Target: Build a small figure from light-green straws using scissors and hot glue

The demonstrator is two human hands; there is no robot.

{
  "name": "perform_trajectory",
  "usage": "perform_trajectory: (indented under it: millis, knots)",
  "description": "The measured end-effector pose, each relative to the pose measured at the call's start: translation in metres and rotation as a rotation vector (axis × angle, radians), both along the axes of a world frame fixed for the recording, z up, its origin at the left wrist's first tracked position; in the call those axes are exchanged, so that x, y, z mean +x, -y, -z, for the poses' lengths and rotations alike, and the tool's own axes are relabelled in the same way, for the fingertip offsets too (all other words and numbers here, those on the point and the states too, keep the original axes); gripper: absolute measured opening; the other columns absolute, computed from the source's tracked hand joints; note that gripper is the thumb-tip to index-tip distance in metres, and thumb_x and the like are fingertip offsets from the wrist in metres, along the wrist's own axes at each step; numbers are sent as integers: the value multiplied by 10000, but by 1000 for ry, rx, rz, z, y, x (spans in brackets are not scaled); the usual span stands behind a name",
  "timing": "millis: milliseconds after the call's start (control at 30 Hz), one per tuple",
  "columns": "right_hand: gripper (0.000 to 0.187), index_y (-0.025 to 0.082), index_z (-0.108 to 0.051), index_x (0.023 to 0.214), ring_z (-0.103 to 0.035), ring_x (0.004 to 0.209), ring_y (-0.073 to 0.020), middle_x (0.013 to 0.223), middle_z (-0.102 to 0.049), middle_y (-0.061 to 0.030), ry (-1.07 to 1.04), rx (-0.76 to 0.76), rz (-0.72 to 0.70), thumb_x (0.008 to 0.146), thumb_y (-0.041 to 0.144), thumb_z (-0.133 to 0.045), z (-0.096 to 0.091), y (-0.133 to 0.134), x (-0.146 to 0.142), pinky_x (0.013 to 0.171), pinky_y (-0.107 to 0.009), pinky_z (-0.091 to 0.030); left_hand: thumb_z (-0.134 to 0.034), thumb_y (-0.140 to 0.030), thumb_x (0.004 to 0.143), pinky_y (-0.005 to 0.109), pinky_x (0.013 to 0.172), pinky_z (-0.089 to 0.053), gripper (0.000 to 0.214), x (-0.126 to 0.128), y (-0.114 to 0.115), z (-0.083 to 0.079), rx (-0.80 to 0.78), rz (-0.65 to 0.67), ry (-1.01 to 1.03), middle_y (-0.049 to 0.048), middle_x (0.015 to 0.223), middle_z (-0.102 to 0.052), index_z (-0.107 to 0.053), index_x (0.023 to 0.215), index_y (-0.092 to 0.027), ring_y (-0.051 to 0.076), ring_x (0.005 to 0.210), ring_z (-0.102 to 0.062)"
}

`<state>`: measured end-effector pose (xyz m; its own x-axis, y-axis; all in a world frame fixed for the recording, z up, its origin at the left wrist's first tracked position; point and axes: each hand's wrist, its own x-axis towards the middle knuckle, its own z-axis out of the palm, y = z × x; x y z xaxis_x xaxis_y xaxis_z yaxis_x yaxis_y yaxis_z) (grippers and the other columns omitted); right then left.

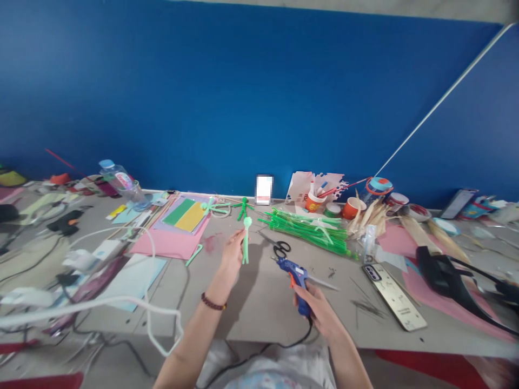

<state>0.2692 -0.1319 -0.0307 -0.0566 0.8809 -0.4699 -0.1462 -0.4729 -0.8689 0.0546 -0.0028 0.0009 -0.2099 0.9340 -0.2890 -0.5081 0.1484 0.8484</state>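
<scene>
A craft workspace is being suggested by a long, flat grey table [259, 308], whose back edge is being bordered by a plain blue partition [259, 97]. Towards that edge, flat pink paper [174, 246], a bundle of thin bright-green stems [304, 231] and a red paper cup [313, 203] of pens are being kept; nearer the front edge, a blue glue gun [298, 274] with an orange trigger is being held.

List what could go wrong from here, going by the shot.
1. Heat: the glue gun in the right hand has its nozzle close to the scissors. If hot, it might smear glue on them.
2. Snag: its cord runs over the edge of the table, so it could catch and tug the gun.
3. Bend: the left hand holds a thin pale green figure from one side; it may flex or twist.
</scene>
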Motion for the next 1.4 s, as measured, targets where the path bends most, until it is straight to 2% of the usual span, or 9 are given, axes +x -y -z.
perform_trajectory:
  millis: [100,233,400,667,833,1000,1100,1400]
  knots:
    - [371,184,-552,848,-438,405,-73,630,-611,-5,-123,11,62,680,488,-683,-11,-3,-4,324,-169,-304,-765,-324,563,179,444,-340,282,6,6,1,-51,48,-20,-16,574,-594,-671,769,-156,71,485,-522]
    - [366,193,-512,817,-456,425,-94,584,-587,7,-181,102,100,655,469,-691,-22,-9,-10,346,-184,-302,-764,-319,574,185,502,-381,253,14,15,-4,-1,78,-45,5,637,-631,-688,761,-166,84,549,-560]
    - [340,181,-523,768,-485,466,-115,538,-576,7,-63,243,129,658,455,-691,-23,-17,-17,432,-218,-345,-773,-293,560,208,606,-436,257,25,22,-4,30,100,-22,46,760,-678,-700,764,-155,121,654,-617]
    - [303,160,-568,637,-518,515,-127,528,-573,-17,110,396,33,746,437,-621,-32,-24,-25,551,-254,-419,-779,-274,554,194,589,-437,267,35,37,-14,14,149,22,36,657,-668,-703,765,-129,114,611,-610]
    - [286,158,-605,699,-529,493,-135,513,-579,-15,147,377,40,733,440,-629,-33,-23,-26,529,-255,-434,-807,-250,497,193,563,-458,278,37,41,-16,-21,128,93,25,627,-660,-692,727,-145,113,583,-611]
    - [336,163,-572,560,-531,503,-136,512,-578,-33,251,406,13,755,434,-603,-36,-24,-26,531,-249,-430,-815,-232,479,186,570,-471,272,38,42,-15,-25,129,152,34,654,-673,-697,707,-142,102,588,-612]
    - [338,161,-563,551,-529,498,-134,509,-575,-30,271,393,6,752,431,-600,-37,-24,-26,526,-246,-425,-812,-238,492,180,543,-459,277,37,43,-18,-18,141,141,23,620,-660,-693,719,-132,90,558,-597]
    - [330,162,-524,585,-447,461,-115,492,-487,5,389,352,83,726,448,-610,-31,-22,-28,455,-239,-358,-831,-252,454,191,516,-441,323,36,45,-20,-47,135,133,20,631,-664,-694,723,-138,95,536,-588]
